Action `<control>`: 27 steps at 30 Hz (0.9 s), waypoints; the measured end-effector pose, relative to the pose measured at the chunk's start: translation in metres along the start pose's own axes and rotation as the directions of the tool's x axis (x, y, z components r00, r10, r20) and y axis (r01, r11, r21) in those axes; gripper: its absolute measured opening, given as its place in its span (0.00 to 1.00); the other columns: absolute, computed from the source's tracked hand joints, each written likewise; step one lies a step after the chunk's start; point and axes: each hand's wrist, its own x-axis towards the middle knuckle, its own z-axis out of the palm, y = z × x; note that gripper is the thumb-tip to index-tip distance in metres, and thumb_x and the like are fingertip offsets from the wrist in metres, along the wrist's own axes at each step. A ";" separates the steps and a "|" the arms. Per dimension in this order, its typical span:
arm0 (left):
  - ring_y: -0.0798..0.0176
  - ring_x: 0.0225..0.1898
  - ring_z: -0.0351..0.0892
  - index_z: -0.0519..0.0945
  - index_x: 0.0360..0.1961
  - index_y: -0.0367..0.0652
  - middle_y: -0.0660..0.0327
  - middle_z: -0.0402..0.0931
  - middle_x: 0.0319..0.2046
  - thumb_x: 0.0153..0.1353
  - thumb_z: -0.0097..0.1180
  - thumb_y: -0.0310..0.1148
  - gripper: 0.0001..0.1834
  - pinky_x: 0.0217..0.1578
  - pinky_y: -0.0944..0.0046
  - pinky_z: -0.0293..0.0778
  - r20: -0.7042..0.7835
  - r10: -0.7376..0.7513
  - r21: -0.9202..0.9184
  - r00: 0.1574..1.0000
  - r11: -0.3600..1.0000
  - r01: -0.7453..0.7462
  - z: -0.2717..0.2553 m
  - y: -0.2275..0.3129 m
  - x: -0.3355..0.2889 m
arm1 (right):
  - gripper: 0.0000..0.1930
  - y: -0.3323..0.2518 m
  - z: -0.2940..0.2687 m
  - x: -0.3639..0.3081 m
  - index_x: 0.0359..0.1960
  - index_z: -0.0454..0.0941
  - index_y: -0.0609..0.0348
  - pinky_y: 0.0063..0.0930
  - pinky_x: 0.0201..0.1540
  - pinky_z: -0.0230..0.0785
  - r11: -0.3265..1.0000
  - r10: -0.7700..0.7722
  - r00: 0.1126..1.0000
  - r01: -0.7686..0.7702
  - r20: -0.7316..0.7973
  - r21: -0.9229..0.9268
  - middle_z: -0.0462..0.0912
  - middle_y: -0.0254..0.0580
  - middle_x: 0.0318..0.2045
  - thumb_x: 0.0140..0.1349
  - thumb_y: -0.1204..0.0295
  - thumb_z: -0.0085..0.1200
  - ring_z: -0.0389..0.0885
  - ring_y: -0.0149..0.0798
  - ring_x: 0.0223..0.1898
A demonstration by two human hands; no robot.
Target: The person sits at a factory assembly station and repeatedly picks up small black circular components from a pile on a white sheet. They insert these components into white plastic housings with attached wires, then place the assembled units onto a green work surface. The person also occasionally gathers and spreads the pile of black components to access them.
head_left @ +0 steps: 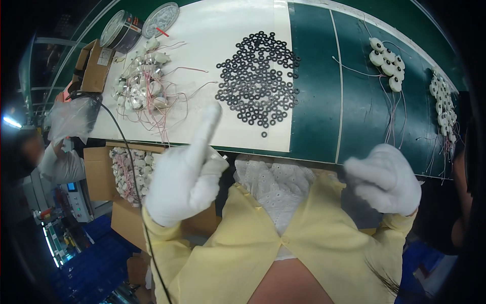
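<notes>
Both my hands wear white gloves. My left hand is at the near table edge, its index finger stretched toward the black rings and the other fingers bent. No held object shows clearly in it; a small pale edge beside its fingers is too unclear to name. My right hand hovers by the green part of the table edge, fingers curled together and slightly blurred. Whatever it may hold is hidden. Left of the rings lies a tangled heap of white round parts with pink wires.
White wired discs with black centres sit on the green mat, with another row of white parts farther right. A tin stands at back left. Below it, a cardboard box holds more wired parts. A black cable hangs at left.
</notes>
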 end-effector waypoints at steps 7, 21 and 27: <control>0.56 0.25 0.85 0.77 0.63 0.38 0.58 0.84 0.27 0.62 0.53 0.23 0.25 0.34 0.61 0.81 -0.157 -0.121 -0.026 0.980 0.993 0.118 0.042 -0.043 -0.008 | 0.24 0.008 0.040 0.010 0.56 0.80 0.59 0.40 0.29 0.66 0.998 0.059 0.992 -0.062 -0.112 -0.025 0.83 0.41 0.26 0.56 0.73 0.66 0.78 0.49 0.24; 0.52 0.31 0.85 0.84 0.50 0.43 0.56 0.85 0.31 0.61 0.67 0.30 0.16 0.34 0.57 0.78 -0.202 -0.044 -0.051 0.978 0.998 0.035 0.076 -0.044 0.007 | 0.21 0.028 0.070 0.010 0.56 0.83 0.61 0.32 0.34 0.74 0.896 0.321 0.914 -0.209 -0.247 0.391 0.87 0.41 0.32 0.59 0.80 0.59 0.84 0.38 0.30; 0.48 0.38 0.84 0.81 0.55 0.41 0.53 0.85 0.37 0.64 0.63 0.28 0.17 0.40 0.54 0.78 -0.095 -0.035 -0.082 0.995 0.996 0.027 0.080 -0.038 0.016 | 0.18 0.031 0.067 0.006 0.58 0.83 0.64 0.23 0.41 0.77 0.608 0.482 0.860 -0.192 -0.167 0.770 0.88 0.43 0.40 0.67 0.82 0.52 0.85 0.29 0.37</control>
